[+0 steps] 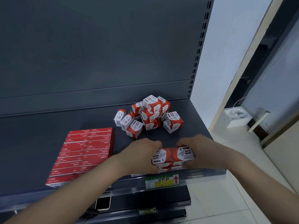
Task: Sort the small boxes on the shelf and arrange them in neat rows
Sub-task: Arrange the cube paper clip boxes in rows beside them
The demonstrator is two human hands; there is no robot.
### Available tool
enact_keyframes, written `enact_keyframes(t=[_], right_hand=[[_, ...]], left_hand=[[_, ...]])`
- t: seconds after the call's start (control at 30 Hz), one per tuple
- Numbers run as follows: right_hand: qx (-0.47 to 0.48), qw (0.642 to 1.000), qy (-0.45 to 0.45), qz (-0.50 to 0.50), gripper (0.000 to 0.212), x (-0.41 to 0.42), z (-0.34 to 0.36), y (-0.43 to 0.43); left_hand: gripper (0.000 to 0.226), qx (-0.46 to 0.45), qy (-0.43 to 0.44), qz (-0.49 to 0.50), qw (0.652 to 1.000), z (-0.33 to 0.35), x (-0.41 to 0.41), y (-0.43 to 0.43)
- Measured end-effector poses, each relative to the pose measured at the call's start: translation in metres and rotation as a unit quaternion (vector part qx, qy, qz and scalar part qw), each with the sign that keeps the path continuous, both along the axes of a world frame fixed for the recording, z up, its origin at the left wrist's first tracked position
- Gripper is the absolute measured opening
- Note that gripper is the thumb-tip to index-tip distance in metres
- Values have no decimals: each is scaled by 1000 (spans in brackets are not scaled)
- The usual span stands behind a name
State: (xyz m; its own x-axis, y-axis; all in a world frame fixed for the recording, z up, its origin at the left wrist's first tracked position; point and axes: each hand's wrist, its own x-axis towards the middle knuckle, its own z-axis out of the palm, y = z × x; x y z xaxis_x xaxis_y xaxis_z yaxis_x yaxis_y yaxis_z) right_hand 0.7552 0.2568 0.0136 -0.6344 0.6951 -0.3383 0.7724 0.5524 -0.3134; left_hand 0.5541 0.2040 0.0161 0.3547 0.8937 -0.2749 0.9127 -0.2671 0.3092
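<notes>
**Squaring up the paper clip boxes at the shelf's front edge**

Both bare forearms come in from the bottom and meet at a little block of red-and-white cardboard paper clip boxes (172,156), which sits right at the front lip of the dark grey metal shelf (48,126), just behind the green-and-yellow price label with the red arrow (161,181). Left hand (142,155) is cupped against the block's left side, fingers curled over the back of it. Right hand (199,152) does the same on the right side, thumb low at the front. Neither hand is lifting a box as far as I can tell; they look like they're pressing inward, my guess being to push the boxes flush so the row starts straight along the lip. The block seems two wide and stacked, though the lower boxes are mostly hidden.

Behind the block, toward the back panel, there's a jumbled heap of the same paper clip boxes (150,115), tipped every which way, so most of the sorting is left to do.

Left of the block, the flat red staple boxes (82,154) already lie in two tidy columns running front to back, edges touching. Makes sense as the template: each kind in its own patch, labels up.

Starting at the front edge probably gives something to align against.
</notes>
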Motion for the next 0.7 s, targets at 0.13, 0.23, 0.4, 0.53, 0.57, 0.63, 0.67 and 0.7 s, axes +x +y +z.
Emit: enact_keyframes(t=[0.13, 0.23, 0.4, 0.53, 0.57, 0.63, 0.67, 0.7], right_hand=[[10, 1000, -8, -6, 55, -2, -4, -4], [13, 1000, -4, -3, 55, -1, -5, -2], [6, 999, 30, -13, 52, 3, 1, 3], [10, 993, 105, -60, 51, 2, 11, 7], [18, 989, 128, -74, 51, -1, 13, 7], [46, 980, 164, -105, 54, -9, 16, 8], [61, 975, 177, -120, 55, -13, 17, 8], [75, 970, 191, -133, 56, -17, 18, 8]], left_hand=[[53, -2, -12, 10, 1000, -2, 0, -2], [50, 10, -15, 7, 1000, -4, 1, -3], [74, -11, -59, 34, 998, 1, -2, -2], [63, 45, -176, 113, 977, 15, 2, 6], [55, 70, -197, 136, 968, 18, 4, 10], [48, 84, -225, 185, 953, 22, 7, 19], [49, 68, -242, 206, 946, 23, 9, 24], [48, 42, -266, 223, 937, 23, 10, 28]])
